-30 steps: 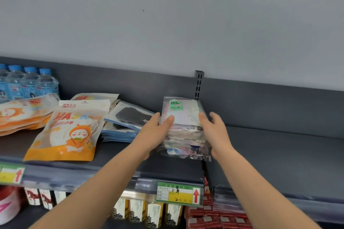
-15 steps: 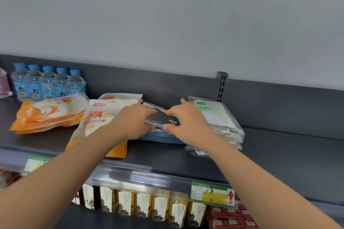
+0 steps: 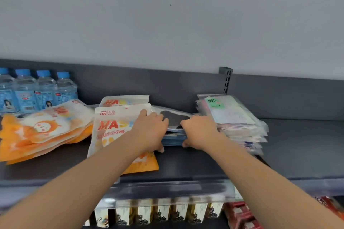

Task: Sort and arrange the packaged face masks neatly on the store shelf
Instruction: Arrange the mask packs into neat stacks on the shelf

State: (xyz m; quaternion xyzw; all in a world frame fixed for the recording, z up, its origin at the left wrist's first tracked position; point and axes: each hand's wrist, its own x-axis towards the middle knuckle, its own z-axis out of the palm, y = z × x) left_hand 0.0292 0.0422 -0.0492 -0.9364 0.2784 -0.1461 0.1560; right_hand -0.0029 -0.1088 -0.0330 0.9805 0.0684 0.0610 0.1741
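Note:
A low stack of blue-edged packs with a black mask showing on top (image 3: 174, 117) lies in the middle of the grey shelf (image 3: 301, 147). My left hand (image 3: 150, 130) grips its left end and my right hand (image 3: 199, 131) grips its right end, thumbs under the front edge. Right of it stands a taller stack of clear face mask packs (image 3: 236, 117) with a green label. Left of it lie white-and-orange mask pouches (image 3: 115, 126), with a further fanned pile of orange pouches (image 3: 42, 132) at the far left.
Several blue-capped water bottles (image 3: 37, 91) stand at the back left. A slotted upright (image 3: 226, 80) rises behind the clear stack. The lower shelf holds cartons (image 3: 160, 212) and red packs (image 3: 240, 214). Bare shelf stretches to the right.
Both hands left the clear stack, which now rests flat on the shelf, and moved left onto the black-mask stack, closing round its two ends. The camera shifted left.

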